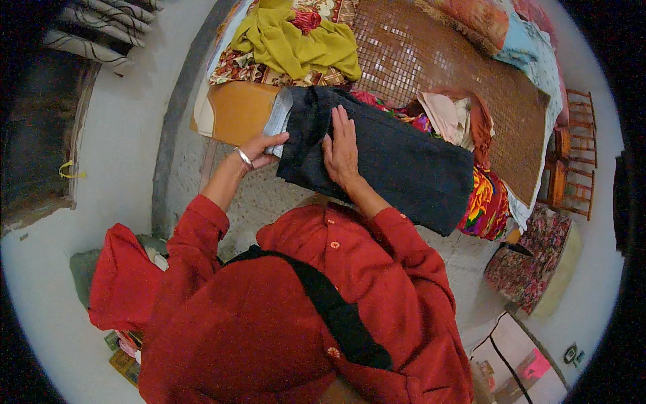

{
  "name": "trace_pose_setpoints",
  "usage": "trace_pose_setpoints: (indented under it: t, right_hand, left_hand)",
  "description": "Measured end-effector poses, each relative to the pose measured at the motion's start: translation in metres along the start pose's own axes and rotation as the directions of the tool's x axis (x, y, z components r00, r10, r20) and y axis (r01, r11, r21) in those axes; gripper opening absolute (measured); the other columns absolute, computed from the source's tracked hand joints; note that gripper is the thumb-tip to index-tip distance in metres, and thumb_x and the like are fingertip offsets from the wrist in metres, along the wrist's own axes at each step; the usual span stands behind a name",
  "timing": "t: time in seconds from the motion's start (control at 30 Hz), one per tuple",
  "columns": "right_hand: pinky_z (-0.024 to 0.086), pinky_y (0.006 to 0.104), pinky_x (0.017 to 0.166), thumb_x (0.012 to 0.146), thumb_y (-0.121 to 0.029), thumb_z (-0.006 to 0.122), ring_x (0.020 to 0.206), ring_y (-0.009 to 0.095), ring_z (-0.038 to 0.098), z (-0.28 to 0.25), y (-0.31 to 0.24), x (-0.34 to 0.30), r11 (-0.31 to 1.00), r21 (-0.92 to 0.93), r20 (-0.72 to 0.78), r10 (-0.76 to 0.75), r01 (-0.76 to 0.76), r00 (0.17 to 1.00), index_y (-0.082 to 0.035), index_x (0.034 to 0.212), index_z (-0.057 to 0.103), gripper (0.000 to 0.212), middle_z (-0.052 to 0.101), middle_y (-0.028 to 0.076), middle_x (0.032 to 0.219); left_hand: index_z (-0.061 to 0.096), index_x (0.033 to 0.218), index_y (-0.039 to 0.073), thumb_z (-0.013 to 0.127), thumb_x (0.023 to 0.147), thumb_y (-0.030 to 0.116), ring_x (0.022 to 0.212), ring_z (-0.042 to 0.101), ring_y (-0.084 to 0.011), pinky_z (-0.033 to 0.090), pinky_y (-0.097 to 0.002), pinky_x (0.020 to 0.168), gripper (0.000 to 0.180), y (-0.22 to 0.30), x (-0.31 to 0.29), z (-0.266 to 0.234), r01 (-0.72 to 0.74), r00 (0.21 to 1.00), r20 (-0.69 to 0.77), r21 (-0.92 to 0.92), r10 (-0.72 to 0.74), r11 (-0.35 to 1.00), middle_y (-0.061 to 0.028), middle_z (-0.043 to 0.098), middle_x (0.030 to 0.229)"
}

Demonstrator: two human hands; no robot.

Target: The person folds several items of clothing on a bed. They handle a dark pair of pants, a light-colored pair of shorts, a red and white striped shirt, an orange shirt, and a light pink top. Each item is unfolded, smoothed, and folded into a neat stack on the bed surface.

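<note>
Dark trousers [397, 161] are pressed flat on the bed [431, 60] by the open right hand [342, 149]; their waistband is gripped by the left hand [261, 147].

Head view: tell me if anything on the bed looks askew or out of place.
The yellow-green garment lies crumpled in a heap at the bed's far side, unfolded. The dark trousers hang over the bed's edge, with the left hand at their waistband and the right hand flat on them.

White walls [128, 135], woven bed mat [431, 54], wooden chair [577, 155]
</note>
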State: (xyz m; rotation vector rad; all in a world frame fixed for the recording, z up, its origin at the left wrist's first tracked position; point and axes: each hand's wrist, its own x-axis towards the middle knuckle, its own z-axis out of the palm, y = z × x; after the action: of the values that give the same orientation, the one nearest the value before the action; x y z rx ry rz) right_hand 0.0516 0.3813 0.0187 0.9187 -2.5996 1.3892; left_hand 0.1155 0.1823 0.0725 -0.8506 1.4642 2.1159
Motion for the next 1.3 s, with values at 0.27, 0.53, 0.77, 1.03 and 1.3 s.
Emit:
trace_pose_setpoints:
  t: [0.27,0.53,0.77,1.03,1.3]
  right_hand:
    - [0.023,0.0386,0.104,0.095,-0.032,0.027,0.119,0.031,0.038,-0.004,0.012,-0.005,0.717,0.651,-0.015,0.342,-0.251,0.939,-0.001,0.132,0.032,0.049,0.039,0.016,0.131]
    - [0.044,0.0403,0.088,0.094,-0.043,0.028,0.096,0.028,0.054,-0.058,0.019,-0.039,-0.583,0.796,0.537,0.555,-0.164,0.635,-0.005,0.127,0.043,0.052,0.056,0.011,0.112]
    - [0.041,0.0404,0.092,0.093,-0.044,0.029,0.103,0.027,0.051,-0.072,0.021,-0.044,-0.657,0.747,0.571,0.559,-0.098,0.601,-0.006,0.127,0.043,0.052,0.054,0.010,0.117]
    - [0.038,0.0405,0.095,0.093,-0.046,0.031,0.110,0.026,0.048,-0.076,0.021,-0.040,-0.644,0.761,0.584,0.628,-0.076,0.514,-0.008,0.127,0.043,0.052,0.051,0.008,0.122]
    - [0.027,0.0378,0.102,0.093,-0.047,0.030,0.118,0.028,0.042,-0.132,0.010,-0.074,0.625,0.720,-0.440,0.747,-0.301,0.499,0.001,0.127,0.040,0.059,0.046,0.015,0.126]
  left_hand:
    - [0.052,0.113,0.005,0.070,0.074,0.015,0.086,0.060,-0.0139,0.050,-0.0288,0.072,0.044,0.013,-0.010,0.037,-0.112,0.991,0.098,0.173,0.096,0.979,-0.0040,0.061,0.101]
    - [0.029,0.138,0.011,0.069,0.075,0.026,0.105,0.053,-0.0240,0.044,-0.0338,0.089,0.076,-0.001,-0.003,0.156,-0.479,0.801,0.588,0.515,0.114,0.710,-0.0214,0.042,0.128]
    - [0.061,0.106,0.011,0.063,0.079,0.020,0.105,0.049,-0.0328,0.040,-0.0385,0.089,0.029,-0.027,0.043,0.141,-0.737,0.583,0.545,0.667,0.602,0.110,-0.0183,0.051,0.116]
    - [0.035,0.136,0.023,0.045,0.087,0.044,0.133,0.010,-0.0407,0.008,-0.0552,0.105,0.054,-0.047,0.055,0.156,-0.700,0.505,0.505,0.714,0.700,-0.011,-0.0141,0.013,0.146]
    - [0.035,0.135,0.030,0.049,0.084,0.044,0.133,0.005,-0.0430,0.004,-0.0624,0.101,0.055,-0.058,0.052,0.179,-0.456,0.571,0.460,0.866,0.679,-0.203,-0.0150,0.010,0.147]
